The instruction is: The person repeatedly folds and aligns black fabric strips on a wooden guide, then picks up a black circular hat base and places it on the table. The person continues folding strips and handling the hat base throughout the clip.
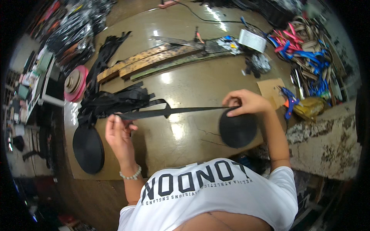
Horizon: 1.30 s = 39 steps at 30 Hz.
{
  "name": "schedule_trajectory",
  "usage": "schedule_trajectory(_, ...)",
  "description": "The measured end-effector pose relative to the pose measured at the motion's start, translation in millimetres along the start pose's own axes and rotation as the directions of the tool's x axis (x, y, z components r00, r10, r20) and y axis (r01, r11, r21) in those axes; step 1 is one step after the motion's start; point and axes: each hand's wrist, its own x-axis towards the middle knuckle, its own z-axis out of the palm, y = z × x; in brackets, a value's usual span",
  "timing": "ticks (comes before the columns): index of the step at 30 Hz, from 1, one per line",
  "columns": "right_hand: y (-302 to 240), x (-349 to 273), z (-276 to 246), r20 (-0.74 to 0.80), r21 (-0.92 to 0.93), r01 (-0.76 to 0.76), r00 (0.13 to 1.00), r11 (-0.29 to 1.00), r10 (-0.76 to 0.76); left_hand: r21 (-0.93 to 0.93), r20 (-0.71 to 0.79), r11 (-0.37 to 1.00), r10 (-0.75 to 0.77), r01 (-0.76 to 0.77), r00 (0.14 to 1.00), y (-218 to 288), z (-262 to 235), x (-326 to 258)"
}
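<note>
A black webbing strap [196, 109] stretches almost level between my two hands above the table. Its left end is pinched by my left hand [120, 133], which has a beaded bracelet at the wrist. My right hand [249, 103] closes its thumb and fingers on the other end, just over the top of a round black webbing roll [238, 131]. Near the strap's middle, a bent black strip from the pile of cut black straps [115, 101] meets or crosses it; I cannot tell if they are joined. Another black webbing roll [88, 149] lies at the table's left edge.
Wooden bars [154, 59] lie across the table beyond the strap. A pink-rimmed reel [76, 82] sits at the left edge. To the right are a cardboard piece [271, 92], a blue hand tool [289, 102] and a heap of coloured straps [308, 57].
</note>
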Motion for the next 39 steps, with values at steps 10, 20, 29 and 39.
schedule_trajectory(10, -124.8, 120.4, 48.3, 0.040, 0.575, 0.487, 0.786, 0.658, -0.617, 0.234, 0.333, 0.958, 0.082, -0.167, 0.939, 5.5, 20.2, 56.5)
schedule_trajectory(20, -104.4, 117.8, -75.0, -0.417, 0.000, 0.214, 0.888, 0.977, -0.195, 0.662, -0.039, 0.750, 0.029, 0.004, 0.999, -73.2, -88.5, 217.0)
schedule_trajectory(29, -41.3, 130.7, -148.9, -0.587, 0.110, 0.135, 0.808, 0.985, -0.045, 0.492, -0.110, 0.860, -0.090, 0.133, 0.990, -92.0, -86.7, 221.9)
schedule_trajectory(39, 61.9, 186.2, -116.4, -0.654, -0.029, 0.139, 0.746, 0.990, -0.124, 0.404, -0.078, 0.906, -0.106, 0.128, 0.991, -92.1, -82.0, 219.6)
